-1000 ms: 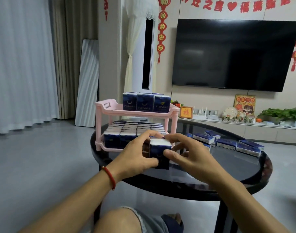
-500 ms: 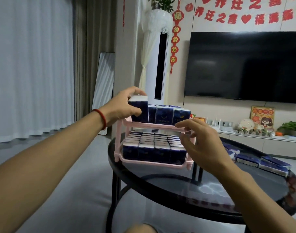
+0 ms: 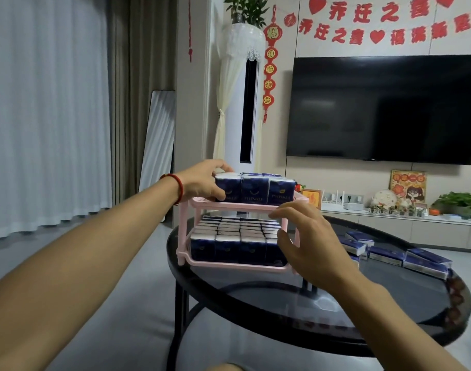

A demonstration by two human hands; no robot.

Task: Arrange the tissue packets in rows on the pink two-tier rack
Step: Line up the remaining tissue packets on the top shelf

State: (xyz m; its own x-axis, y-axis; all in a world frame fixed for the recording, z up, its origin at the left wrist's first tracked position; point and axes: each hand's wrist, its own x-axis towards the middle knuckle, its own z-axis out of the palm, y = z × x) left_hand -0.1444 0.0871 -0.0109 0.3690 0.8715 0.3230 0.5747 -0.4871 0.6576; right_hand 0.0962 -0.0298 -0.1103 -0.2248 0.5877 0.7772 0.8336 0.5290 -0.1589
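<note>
Tissue packet in dark blue and white wrapping [image 3: 227, 186] stands upright on the pink plastic two-tier rack [image 3: 237, 207], left hand [image 3: 202, 183] curled round it beside the row, while right hand [image 3: 304, 245] hovers loosely spread, probably steadying the frame

- Dim, even indoor light; daylight diffused through curtain [image 3: 42, 116], left.
- Soft reflections on glass table [image 3: 322, 303].
- Wide-angle bending at edges; slight overall softness.
</note>
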